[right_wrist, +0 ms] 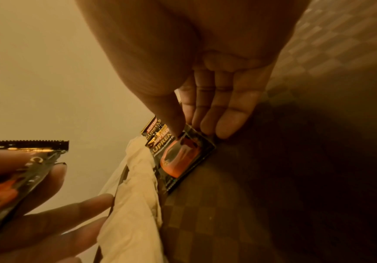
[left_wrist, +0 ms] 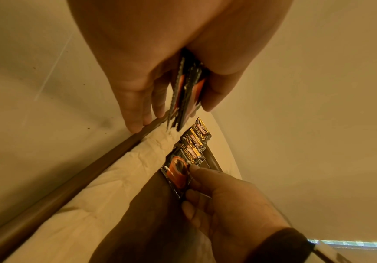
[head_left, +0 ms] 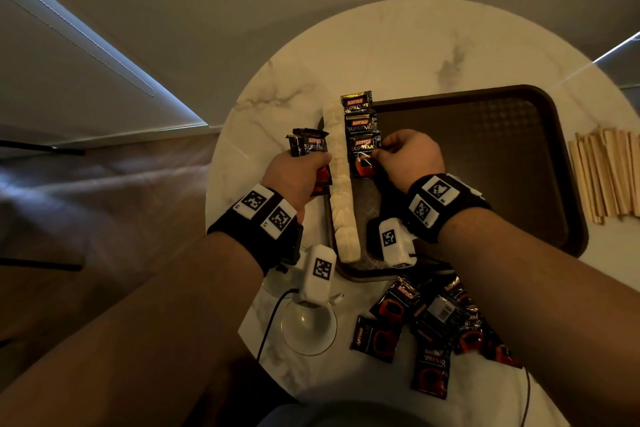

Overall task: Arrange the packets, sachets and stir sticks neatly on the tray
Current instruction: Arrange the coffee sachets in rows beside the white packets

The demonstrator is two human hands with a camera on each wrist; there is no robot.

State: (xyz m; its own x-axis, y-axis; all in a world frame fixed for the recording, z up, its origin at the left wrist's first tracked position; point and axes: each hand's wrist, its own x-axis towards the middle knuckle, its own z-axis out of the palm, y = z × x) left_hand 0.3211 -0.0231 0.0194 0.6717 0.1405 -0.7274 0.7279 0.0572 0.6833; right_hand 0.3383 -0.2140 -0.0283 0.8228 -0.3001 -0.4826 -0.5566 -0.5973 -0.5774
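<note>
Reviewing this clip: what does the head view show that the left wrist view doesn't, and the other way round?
Head only: the stir sticks off the tray's right side, the loose coffee packets on the table, and a glass.

Left wrist only: the held packets seen edge-on between the left hand's fingers and thumb.

Both: the right hand pinching the nearest packet of the overlapping row on the tray, beside the white sachets.
</note>
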